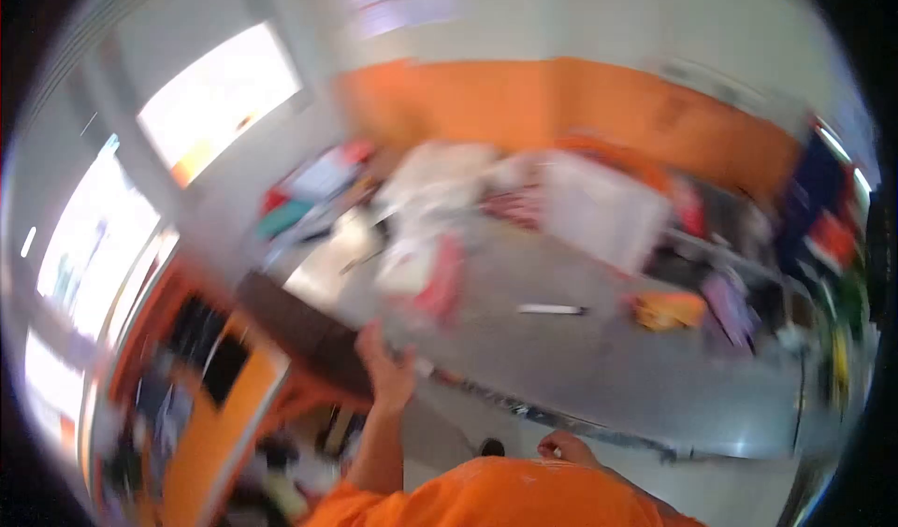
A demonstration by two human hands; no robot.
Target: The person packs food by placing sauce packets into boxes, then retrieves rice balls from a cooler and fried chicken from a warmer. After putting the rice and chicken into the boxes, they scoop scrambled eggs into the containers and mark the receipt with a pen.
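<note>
My left hand is raised at the near edge of the grey table, beside the end of a dark brown block-like piece. Motion smears its fingers. Low in front of my orange shirt, my right hand is held with its fingers curled in, below the table's edge; I cannot make out what, if anything, is inside. Beyond my left hand, a pink-and-white packet lies on the table. A white pen-like stick with a dark tip rests farther right.
Blurred bags and cloths pile up along the back, next to a large white box-shaped item. A yellow-orange bundle and a purple cloth lie at the right. An orange cabinet door stands at the lower left, under bright windows.
</note>
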